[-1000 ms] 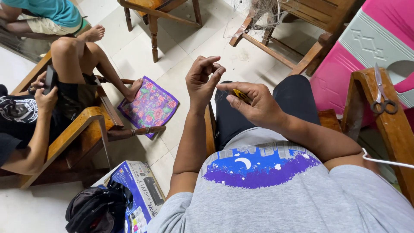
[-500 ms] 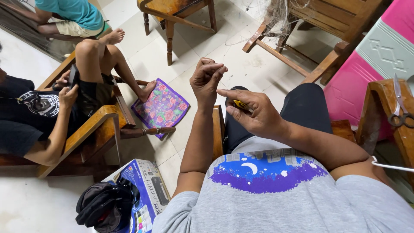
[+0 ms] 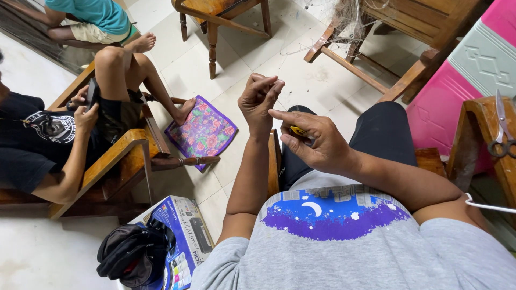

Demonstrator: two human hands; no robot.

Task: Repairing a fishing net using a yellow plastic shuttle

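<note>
A tiled floor (image 3: 177, 70) with wooden chairs all round. A small yellow object (image 3: 297, 130) sits pinched in the right hand (image 3: 314, 142), over the lap. The left hand (image 3: 259, 96) is raised just beside it, fingertips bunched together. Scissors (image 3: 502, 134) lie on an armrest (image 3: 492, 115) to the right.

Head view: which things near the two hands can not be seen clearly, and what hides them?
- Small yellow object in the right hand: mostly covered by its fingers; kind unclear.
- Left hand: fingers pinched together; whatever they pinch is too thin to see.
- Scissors on the wooden armrest: close to the right picture edge, blades narrow.
- Blue printed box: partly under a black bag.
</note>
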